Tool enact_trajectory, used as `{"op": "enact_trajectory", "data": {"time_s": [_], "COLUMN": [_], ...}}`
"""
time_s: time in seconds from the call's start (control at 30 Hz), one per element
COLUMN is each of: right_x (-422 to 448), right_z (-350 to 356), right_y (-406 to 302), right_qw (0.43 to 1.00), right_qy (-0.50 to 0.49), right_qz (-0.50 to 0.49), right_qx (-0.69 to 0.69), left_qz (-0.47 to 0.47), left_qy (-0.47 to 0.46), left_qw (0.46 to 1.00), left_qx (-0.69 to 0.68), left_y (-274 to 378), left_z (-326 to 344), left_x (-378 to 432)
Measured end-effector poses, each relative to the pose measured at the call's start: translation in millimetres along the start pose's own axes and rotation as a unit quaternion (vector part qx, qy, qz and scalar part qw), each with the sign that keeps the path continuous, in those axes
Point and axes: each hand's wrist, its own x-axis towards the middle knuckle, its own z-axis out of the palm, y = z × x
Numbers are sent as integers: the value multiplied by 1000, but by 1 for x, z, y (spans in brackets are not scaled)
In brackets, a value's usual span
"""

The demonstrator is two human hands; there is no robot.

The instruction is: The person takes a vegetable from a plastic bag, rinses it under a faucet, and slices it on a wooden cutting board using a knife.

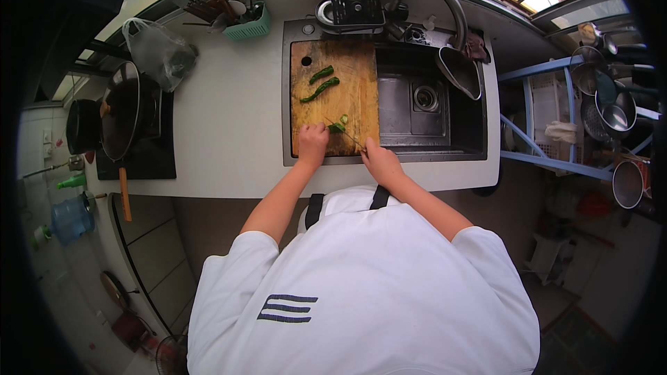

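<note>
A wooden cutting board point(338, 73) lies across the left part of the sink. Two whole green chili peppers point(320, 89) rest on its upper half. Near the board's front edge, my left hand point(313, 141) holds down a partly cut green pepper point(336, 128). Pale cut pieces of pepper point(344, 119) sit just beyond it. My right hand point(382, 160) grips the handle of a kitchen knife point(348, 139). Its thin blade slants over the board to the right of the cut pepper, seen almost edge-on. Fingers hide much of the handle.
The steel sink basin point(396, 109) opens on the right, under a curved faucet point(458, 5) and a strainer point(459, 72). Leftward stand a wok with a glass lid point(121, 109) on the cooktop point(161, 161), a plastic bag point(161, 54) and a green utensil basket point(250, 26). A blue rack point(552, 159) is at right.
</note>
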Motion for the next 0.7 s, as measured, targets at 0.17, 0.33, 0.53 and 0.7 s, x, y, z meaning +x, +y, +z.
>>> {"op": "enact_trajectory", "data": {"time_s": [0.17,0.33,0.53,0.7], "right_x": [27,11,31,24], "right_z": [14,1,22,16], "right_y": [-14,0,-8,0], "right_qw": [999,999,998,999], "right_qy": [4,-15,-3,-7], "right_qz": [-38,-22,-49,-31], "right_qx": [-17,-33,-32,-28], "left_qz": [0,-2,13,17], "left_qy": [39,23,10,40], "left_qw": [999,1000,1000,999], "left_qx": [0,-9,-6,-10], "left_y": [0,0,-4,-3], "left_z": [5,1,6,4], "left_x": [-2,-1,-5,-3]}}
